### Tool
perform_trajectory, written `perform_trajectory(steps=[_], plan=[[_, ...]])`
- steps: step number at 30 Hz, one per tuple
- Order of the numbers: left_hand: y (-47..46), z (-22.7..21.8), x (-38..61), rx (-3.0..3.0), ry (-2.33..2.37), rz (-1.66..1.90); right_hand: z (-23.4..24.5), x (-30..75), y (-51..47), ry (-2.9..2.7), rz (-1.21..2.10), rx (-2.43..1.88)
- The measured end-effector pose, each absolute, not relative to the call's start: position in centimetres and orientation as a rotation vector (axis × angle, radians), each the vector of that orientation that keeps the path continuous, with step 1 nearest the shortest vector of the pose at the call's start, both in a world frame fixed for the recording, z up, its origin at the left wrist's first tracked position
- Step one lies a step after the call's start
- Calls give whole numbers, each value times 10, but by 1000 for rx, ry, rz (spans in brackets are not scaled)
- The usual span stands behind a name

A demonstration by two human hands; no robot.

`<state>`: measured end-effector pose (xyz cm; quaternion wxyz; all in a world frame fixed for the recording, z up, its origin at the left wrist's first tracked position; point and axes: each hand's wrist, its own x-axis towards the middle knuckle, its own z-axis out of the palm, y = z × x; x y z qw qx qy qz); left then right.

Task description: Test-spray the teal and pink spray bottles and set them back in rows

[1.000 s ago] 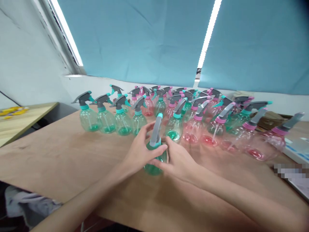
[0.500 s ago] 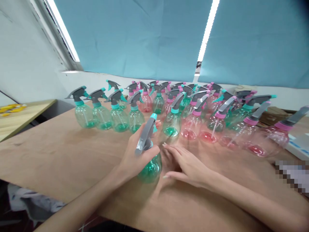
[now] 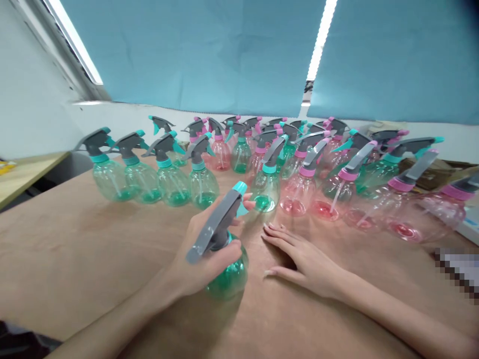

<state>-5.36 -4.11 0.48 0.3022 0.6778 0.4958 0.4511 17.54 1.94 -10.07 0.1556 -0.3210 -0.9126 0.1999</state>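
Note:
My left hand point(image 3: 204, 249) is wrapped round the neck of a green spray bottle point(image 3: 230, 274), its grey head and teal nozzle pointing away from me. Part of the bottle is hidden behind the thumb and palm. To the right, my right hand point(image 3: 303, 257) rests on the brown table point(image 3: 258, 319) with its fingers stretched out, holding nothing. Just beyond the hands stand another green spray bottle point(image 3: 266, 192) and a pink spray bottle point(image 3: 298, 192).
A row of green spray bottles point(image 3: 174, 182) stands at the left, and several pink and green ones crowd the back. More pink bottles point(image 3: 400, 219) reach to the right. A blue curtain point(image 3: 209, 55) hangs behind. A pale wooden table point(image 3: 37, 172) is at far left.
My left hand has drawn the green spray bottle slightly nearer to me. My right hand now lies a little farther right, apart from the bottle. The view has shifted slightly.

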Motion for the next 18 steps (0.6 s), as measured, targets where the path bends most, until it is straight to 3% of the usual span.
perform_trajectory(steps=[9, 18], plan=[[-49, 10, -60, 1800, 1315, 1038, -102, 176, 21, -2613, 570, -907], [-51, 8, -59, 1890, 1355, 1102, -103, 177, 21, -2609, 553, -912]])
